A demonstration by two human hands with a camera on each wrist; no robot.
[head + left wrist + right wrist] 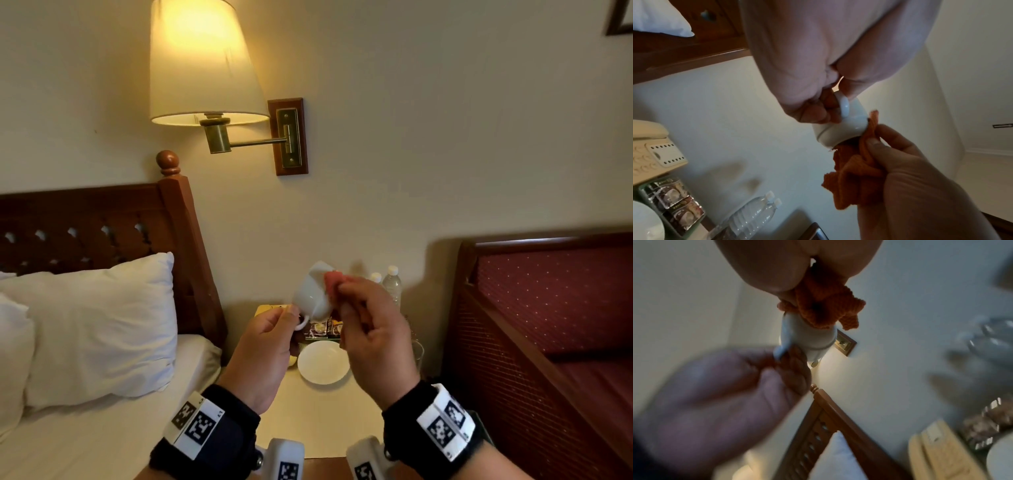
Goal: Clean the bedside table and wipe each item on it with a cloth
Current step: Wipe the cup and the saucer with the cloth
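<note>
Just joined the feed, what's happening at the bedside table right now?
The person is wiping a white cup held up above the bedside table. The left hand pinches the cup by its handle, tilting it, while the right hand presses an orange cloth into its mouth. The saucer sits on the table below, with the phone, sachet packets and two water bottles behind.

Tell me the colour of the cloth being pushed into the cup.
Orange. The cloth shows best in the left wrist view, bunched at the white cup's mouth.
</note>
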